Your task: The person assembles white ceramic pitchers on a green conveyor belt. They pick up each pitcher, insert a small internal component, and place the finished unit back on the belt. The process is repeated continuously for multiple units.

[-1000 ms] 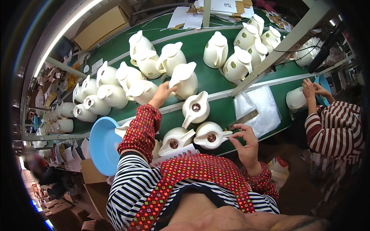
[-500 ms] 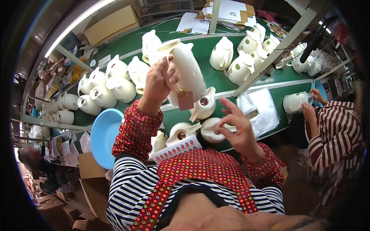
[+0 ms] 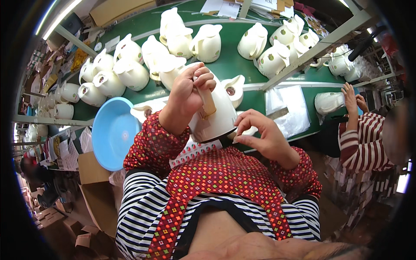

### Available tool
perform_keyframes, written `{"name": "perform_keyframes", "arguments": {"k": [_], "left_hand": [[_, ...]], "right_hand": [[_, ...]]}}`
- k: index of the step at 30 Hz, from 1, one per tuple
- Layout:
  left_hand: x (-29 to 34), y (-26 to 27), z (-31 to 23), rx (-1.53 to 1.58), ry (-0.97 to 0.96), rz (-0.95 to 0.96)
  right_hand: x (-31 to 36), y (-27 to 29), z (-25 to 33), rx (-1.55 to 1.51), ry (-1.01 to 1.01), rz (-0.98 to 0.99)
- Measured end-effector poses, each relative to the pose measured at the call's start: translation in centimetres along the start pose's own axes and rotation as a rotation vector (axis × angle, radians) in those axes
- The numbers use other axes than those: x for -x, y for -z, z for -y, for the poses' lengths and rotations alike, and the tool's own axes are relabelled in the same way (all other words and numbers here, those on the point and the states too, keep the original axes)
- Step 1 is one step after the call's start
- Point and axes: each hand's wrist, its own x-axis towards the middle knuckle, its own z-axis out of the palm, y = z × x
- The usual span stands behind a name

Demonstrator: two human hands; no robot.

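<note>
Head view, only one here. The white jug [image 3: 223, 115] is off the desk [image 3: 234, 67], held in the air in front of the chest, above the near edge. Left hand [image 3: 188, 97] has it: fingers wrapped round the handle [image 3: 208, 102], thumb side up. Jug's long axis runs aslant, top toward the far edge and mostly hidden behind the left hand, base with its dark rim toward the near edge and a bit right. A small tag [image 3: 199, 129] sits below the handle, too blurred to make out.

Key relation: the jug's base lies just left of the right hand [image 3: 266, 136]. Right thumb and forefinger tips are close together by the base rim, other fingers bent. Can't tell if they pinch something thin, or if they touch the rim. Left hand is on the jug, so nearer; right hand is at the base end.

Around it: sticker sheet [image 3: 203, 149] with red-and-green marks below the base, at the near edge. Another jug [image 3: 234, 90] stands just behind, mouth up. Blue basin [image 3: 115, 134] left of the left forearm, clear plastic bags [image 3: 297, 117] to the right along the near edge. More jugs [image 3: 206, 43] toward the far edge. Co-worker's hand [image 3: 350, 99] is well apart at right, beside a bagged jug [image 3: 328, 103].
</note>
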Motion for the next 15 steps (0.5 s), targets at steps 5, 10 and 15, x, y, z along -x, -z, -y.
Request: {"name": "perform_keyframes", "arguments": {"k": [5,10,15], "left_hand": [[1.0,0.9,1.9,0.012,0.087,-0.169],[1.3,1.8,3.1,-0.005,0.106,-0.166],[1.8,0.9,3.5,-0.059,0.101,-0.201]], "right_hand": [[-0.6,-1.1,-0.7,0.125,-0.084,0.084],[-1.0,-2.2,-1.0,0.082,-0.207,0.109],[-1.0,-2.4,-1.2,0.190,-0.135,0.114]]}}
